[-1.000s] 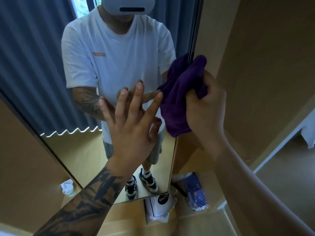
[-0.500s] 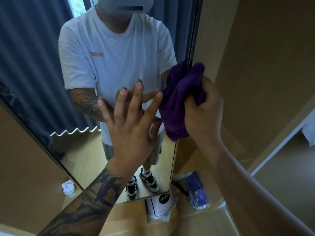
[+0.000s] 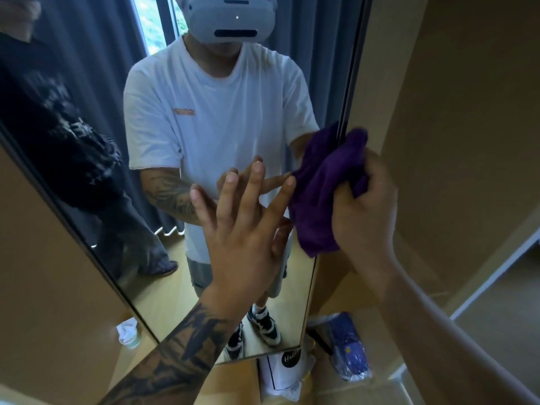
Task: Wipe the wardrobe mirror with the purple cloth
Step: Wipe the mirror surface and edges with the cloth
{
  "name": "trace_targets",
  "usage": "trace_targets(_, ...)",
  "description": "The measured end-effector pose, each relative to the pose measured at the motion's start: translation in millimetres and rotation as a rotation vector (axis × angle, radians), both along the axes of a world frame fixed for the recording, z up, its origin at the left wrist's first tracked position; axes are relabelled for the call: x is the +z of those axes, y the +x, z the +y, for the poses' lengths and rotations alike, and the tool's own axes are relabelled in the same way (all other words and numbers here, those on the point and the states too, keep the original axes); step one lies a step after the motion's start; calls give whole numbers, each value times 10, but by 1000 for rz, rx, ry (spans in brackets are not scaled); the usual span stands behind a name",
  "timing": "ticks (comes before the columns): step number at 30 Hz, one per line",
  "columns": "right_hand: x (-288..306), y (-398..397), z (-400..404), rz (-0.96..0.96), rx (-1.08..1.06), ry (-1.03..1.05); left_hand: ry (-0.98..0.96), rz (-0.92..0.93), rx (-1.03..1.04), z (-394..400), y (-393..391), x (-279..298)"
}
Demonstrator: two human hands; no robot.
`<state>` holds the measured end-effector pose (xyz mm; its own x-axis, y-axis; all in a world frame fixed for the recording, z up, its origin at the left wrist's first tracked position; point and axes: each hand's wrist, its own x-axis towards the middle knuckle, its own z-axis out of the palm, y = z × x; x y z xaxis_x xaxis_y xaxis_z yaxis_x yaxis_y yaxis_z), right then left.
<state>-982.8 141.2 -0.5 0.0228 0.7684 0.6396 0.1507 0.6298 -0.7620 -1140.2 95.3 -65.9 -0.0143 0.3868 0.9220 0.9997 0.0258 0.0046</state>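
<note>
We have the purple cloth (image 3: 324,197) bunched in our right hand (image 3: 365,211), fingers curled round its folds, and it is pressed against the right edge of the wardrobe mirror (image 3: 96,182), about halfway up the glass, with part of it lapping over the dark frame. Our left hand (image 3: 242,229) lies flat on the mirror just beside the cloth, fingers straight and spread, holding nothing; it looks to us like a brace for the door while we rub. How much of the glass is already wiped we cannot tell: no streaks, smears or damp tracks show, and the reflection reads equally sharp from top to bottom. Judging from where the cloth sits, we are working the right margin, and the broad middle, the left side and the lower part down to the floor may yet need passes. The patch under our left palm will want a wipe too, since bare skin on glass tends to leave marks.
</note>
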Motion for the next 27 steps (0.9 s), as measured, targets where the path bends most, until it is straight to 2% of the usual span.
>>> trace_targets(3, -727, -12, -166, -88, -10, -196, 4, 0, 16, 5, 2, 3)
trace_targets(5, -922, 33, -225, -175, -11, -283, 12, 3, 26, 8, 4, 5)
trace_targets(7, -679, 51, -161, -145, -8, -244, 4, 8, 16, 4, 8, 13)
trace_targets(10, 41, 28, -61, -38, 15, -52, -4, -2, 0, -8, 18, -8)
trace_targets(12, 277, -5, 10, -5, -12, 41, 0, -4, 10, -3, 17, -10)
trace_targets(14, 136, -53, 0, 0, -21, 35, -4, -10, 7, -4, 11, 7)
trace_targets(17, -454, -56, -136, -67, -17, -97, -13, -10, 13, -13, 6, 2)
trace_targets(19, -570, -8, -188, -99, 12, -169, -13, -1, 19, -13, 7, 13)
trace_targets(21, -319, 17, -118, -72, 24, -151, -20, -2, 12, -17, 16, 27)
trace_targets(25, 491, 22, 71, -42, -11, 52, 1, -11, 10, -2, 17, 15)
trace_targets(27, 548, 5, 112, -40, -41, 83, 11, -3, 14, 1, 6, 25)
